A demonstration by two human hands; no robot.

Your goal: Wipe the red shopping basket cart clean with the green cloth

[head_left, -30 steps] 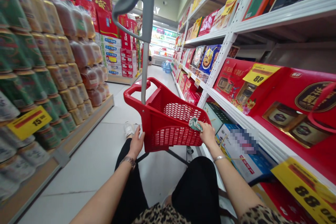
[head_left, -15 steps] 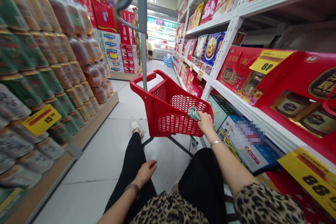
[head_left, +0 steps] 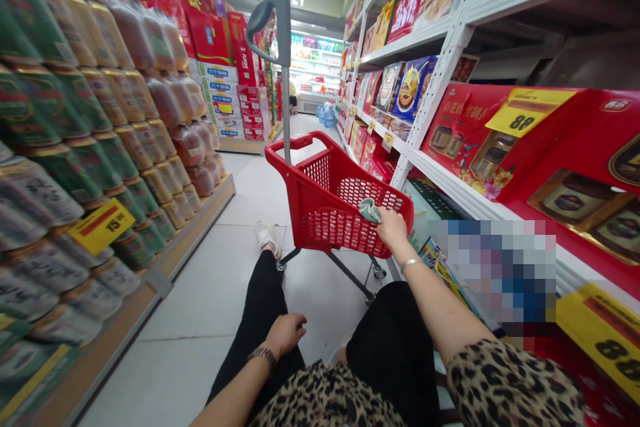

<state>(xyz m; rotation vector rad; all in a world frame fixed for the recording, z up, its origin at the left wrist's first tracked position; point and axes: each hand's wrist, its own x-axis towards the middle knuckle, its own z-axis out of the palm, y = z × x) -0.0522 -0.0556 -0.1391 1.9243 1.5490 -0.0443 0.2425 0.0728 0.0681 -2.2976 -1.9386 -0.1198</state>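
Note:
A folded green-and-white cloth [head_left: 370, 210] is pinched in the fingers of my right hand [head_left: 393, 228]. This hand is at the upper side of the red shopping cart [head_left: 340, 230], by its low end, with the cloth against the perforated basket wall. My left hand [head_left: 287, 333] hangs over my left thigh, its fingers loosely bent and apart from the cart, with nothing visible in it. A grey pole with a looped handle [head_left: 283, 33] rises from the cart's far end.
Stacked shrink-wrapped cans [head_left: 75, 167] stand on a low wooden platform [head_left: 200, 230] at left. White shelving [head_left: 453, 47] with red gift boxes [head_left: 475, 140] runs close along the right. Tiled floor [head_left: 235, 200] leads to water jugs [head_left: 327, 113] and lit fridges. Part of the lower right is pixelated.
The view has shifted slightly, so the cart and shelves appear a little further right. My right hand keeps the cloth at the cart's side; my left hand stays over my thigh.

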